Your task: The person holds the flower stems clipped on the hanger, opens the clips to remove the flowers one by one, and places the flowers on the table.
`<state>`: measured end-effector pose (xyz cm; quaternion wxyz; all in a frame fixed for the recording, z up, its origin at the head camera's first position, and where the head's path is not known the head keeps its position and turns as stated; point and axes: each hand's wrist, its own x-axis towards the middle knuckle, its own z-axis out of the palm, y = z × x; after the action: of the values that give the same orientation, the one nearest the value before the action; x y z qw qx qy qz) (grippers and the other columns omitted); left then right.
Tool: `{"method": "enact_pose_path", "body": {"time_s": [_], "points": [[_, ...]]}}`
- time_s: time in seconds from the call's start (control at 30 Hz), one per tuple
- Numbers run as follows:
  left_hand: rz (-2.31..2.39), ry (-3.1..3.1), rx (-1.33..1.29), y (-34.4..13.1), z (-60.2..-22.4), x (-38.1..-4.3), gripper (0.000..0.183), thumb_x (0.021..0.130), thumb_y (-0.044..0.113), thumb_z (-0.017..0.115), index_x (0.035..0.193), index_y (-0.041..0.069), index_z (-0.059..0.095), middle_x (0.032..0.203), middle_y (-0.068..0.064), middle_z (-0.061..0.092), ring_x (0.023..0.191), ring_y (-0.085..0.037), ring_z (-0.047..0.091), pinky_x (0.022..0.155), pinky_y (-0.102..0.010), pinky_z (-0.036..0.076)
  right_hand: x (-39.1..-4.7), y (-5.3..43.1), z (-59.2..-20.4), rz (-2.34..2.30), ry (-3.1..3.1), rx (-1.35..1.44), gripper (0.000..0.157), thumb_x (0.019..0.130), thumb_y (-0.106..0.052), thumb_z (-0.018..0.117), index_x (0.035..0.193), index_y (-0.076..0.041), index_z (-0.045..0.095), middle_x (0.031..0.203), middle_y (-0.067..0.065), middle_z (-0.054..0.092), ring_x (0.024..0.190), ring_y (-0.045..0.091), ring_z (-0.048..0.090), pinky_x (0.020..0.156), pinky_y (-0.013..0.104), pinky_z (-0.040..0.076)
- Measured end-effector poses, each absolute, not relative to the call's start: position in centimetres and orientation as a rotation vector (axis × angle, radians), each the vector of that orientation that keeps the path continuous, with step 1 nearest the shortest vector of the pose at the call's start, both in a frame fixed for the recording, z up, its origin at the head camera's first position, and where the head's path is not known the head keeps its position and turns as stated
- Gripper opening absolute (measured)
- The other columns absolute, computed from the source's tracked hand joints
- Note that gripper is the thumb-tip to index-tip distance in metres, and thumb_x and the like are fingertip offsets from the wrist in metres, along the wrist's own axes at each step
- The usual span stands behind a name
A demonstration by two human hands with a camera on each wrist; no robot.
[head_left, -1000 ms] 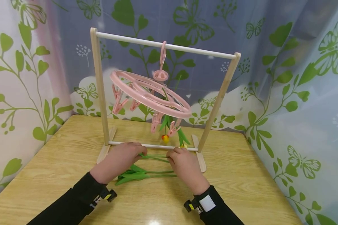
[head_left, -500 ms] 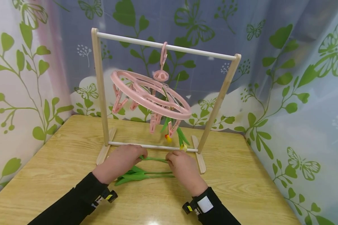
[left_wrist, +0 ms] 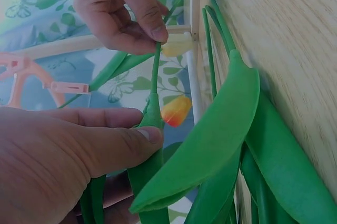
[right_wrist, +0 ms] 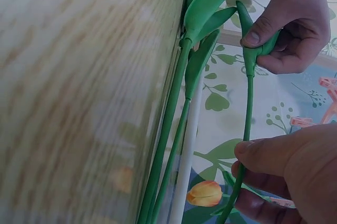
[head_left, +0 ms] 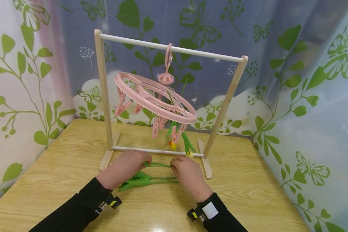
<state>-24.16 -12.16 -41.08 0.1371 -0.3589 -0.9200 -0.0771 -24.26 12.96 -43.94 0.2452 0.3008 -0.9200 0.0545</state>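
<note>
Right wrist view: held stem [right_wrist: 249, 108] cut off below; right hand [right_wrist: 300, 166], rightward.

- two hands [head_left: 126, 166]
- one held tulip [right_wrist: 248, 108]
- two hanging tulips [head_left: 173, 145]
- at least two lying tulips [right_wrist: 177, 84]
- one pink clip hanger [head_left: 152, 106]
- one wooden rack [head_left: 225, 106]

Behind the wood-grained table [head_left: 261, 193] runs a curtain [head_left: 235, 16] printed with green leaves [head_left: 290, 37] and butterflies [head_left: 262, 30] — bluish-grey above, whiter lower down — with similar cloth along the table's left and right. On the table stands a frame: pale wooden posts [head_left: 102, 80], flat feet [head_left: 207, 169], white rods [head_left: 127, 40]. A patch of glare [head_left: 158, 230] shows at the table's near side
</note>
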Motion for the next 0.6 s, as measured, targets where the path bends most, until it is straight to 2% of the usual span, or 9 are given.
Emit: {"method": "enact_pose_path", "body": {"time_s": [0.27,0.6], "points": [[-0.173,-2.658,-1.052,-11.88,-41.26,-24.4,0.017,0.082,0.016,0.075,0.094,0.024,0.066,0.088,0.011,0.063,0.077,-0.005,0.058,0.065,-0.024,0.05,-24.54,13.06,-44.22,0.148,-2.54,0.821,0.005,0.085,-0.019,0.071,0.089,-0.021,0.069,0.085,-0.009,0.059,0.079,0.008,0.055,0.058,0.026,0.05],[-0.172,-2.66,-1.077,-11.82,-41.86,-25.1,0.016,0.083,0.014,0.073,0.093,0.025,0.066,0.085,0.013,0.06,0.076,-0.004,0.057,0.064,-0.023,0.048,-24.87,12.93,-44.27,0.127,-2.59,0.816,0.006,0.084,-0.018,0.072,0.088,-0.022,0.069,0.083,-0.009,0.058,0.077,0.009,0.055,0.058,0.026,0.05]]}}
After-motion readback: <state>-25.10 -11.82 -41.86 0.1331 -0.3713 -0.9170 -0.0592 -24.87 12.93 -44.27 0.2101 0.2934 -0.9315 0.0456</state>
